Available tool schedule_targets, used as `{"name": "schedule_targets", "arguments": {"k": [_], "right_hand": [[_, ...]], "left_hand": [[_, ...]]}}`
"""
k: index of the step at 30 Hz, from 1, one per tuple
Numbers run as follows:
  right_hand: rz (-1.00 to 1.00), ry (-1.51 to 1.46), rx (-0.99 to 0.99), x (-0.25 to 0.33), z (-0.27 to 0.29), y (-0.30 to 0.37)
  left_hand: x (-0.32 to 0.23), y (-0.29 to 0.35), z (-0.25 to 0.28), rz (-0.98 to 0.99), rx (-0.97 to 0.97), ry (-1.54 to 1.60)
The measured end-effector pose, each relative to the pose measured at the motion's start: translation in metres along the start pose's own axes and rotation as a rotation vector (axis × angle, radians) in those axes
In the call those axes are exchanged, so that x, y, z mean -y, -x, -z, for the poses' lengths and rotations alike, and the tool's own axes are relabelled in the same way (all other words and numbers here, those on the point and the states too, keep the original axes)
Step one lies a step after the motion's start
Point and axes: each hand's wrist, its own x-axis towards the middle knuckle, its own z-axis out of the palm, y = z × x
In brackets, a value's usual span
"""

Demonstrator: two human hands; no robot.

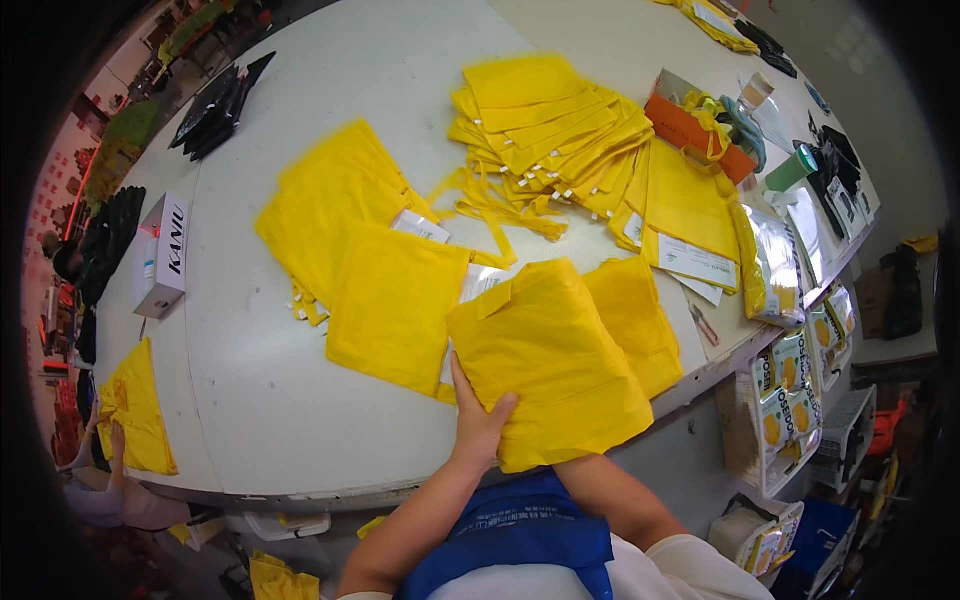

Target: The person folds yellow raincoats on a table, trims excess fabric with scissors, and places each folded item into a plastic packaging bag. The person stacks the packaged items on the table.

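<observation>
A folded yellow cloth (555, 365) is held up at the table's near edge, in front of my blue apron. My left hand (480, 415) grips its left side, thumb on the front face and the fingers partly behind. My right forearm (615, 495) runs up under the cloth, which hides that hand and its fingers. Just behind, another folded yellow cloth (395, 310) lies flat with a white printed sheet (482, 281) at its edge. To the right a further yellow cloth (640, 320) is partly covered by the held one.
Fanned yellow cloths (550, 130) with loose straps lie farther back. At right are an orange box (690, 130), a plastic-wrapped yellow pack (768, 265) and red-handled snips (705, 325). A white box (160, 255) and black bags (220, 110) stand left. Another person's hands (115, 440) touch yellow cloth.
</observation>
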Motion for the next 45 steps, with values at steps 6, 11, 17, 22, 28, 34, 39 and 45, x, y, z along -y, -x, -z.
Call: {"name": "schedule_targets", "arguments": {"k": [6, 11, 17, 22, 28, 34, 39, 45], "right_hand": [[-0.001, 0.120, -0.060, -0.002, 0.007, 0.009], [0.041, 0.168, -0.052, -0.001, 0.001, 0.010], [0.046, 0.267, -0.050, -0.003, 0.008, 0.010], [0.089, 0.460, 0.398, 0.033, 0.066, 0.037], [0.024, 0.613, 0.127, 0.091, 0.188, -0.012], [0.226, 1.030, -0.005, -0.022, 0.155, -0.064], [0.226, 1.015, -0.013, -0.039, 0.146, -0.069], [0.070, 0.918, 0.055, -0.031, 0.151, -0.068]], "left_hand": [[0.010, -0.022, -0.049, -0.244, 0.085, -1.129], [0.024, -0.025, -0.071, -0.140, 0.094, -1.408], [0.022, -0.035, -0.069, -0.101, 0.155, -1.376], [0.021, -0.034, -0.068, -0.097, 0.146, -1.363], [0.053, -0.034, -0.071, -0.369, 0.131, -1.517], [0.062, -0.053, -0.066, -0.388, 0.138, -1.525], [0.060, -0.056, -0.053, -0.520, 0.093, -1.461], [0.098, 0.063, -0.003, 0.288, -0.169, 0.022]]}}
